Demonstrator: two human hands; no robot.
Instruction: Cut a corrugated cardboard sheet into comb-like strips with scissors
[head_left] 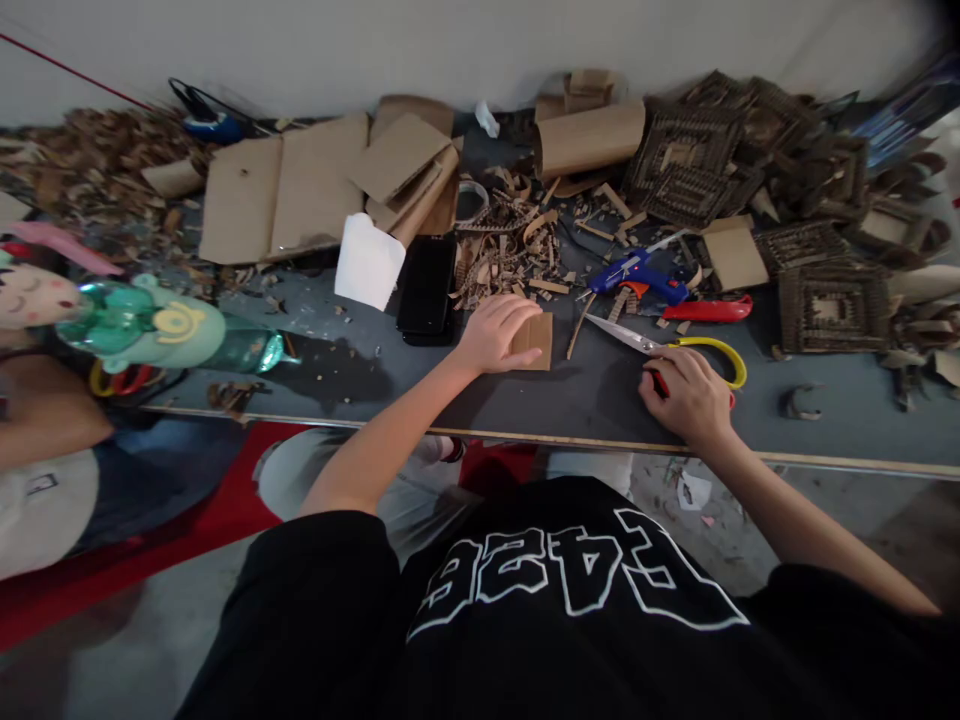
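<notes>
A small cardboard square (pixel 538 345) lies at the table's front, with my left hand (pixel 495 335) closed over its left side, fingers along the top edge and thumb below. My right hand (pixel 686 390) rests on a pair of scissors (pixel 630 338), its fingers closed about the red and yellow handles. The blades point left toward the cardboard, apart from it. Just behind the scissors lie a blue glue gun (pixel 637 275) and a red-handled tool (pixel 709 309). My right fingers partly cover the handles.
Cardboard scraps (pixel 510 255) are heaped behind my left hand, beside a black phone (pixel 426 290) and white paper (pixel 367 262). Cardboard sheets (pixel 300 185) stand left; ridged cardboard frames (pixel 832 305) pile up right. A green bottle (pixel 187 325) lies near another person's arm (pixel 49 405).
</notes>
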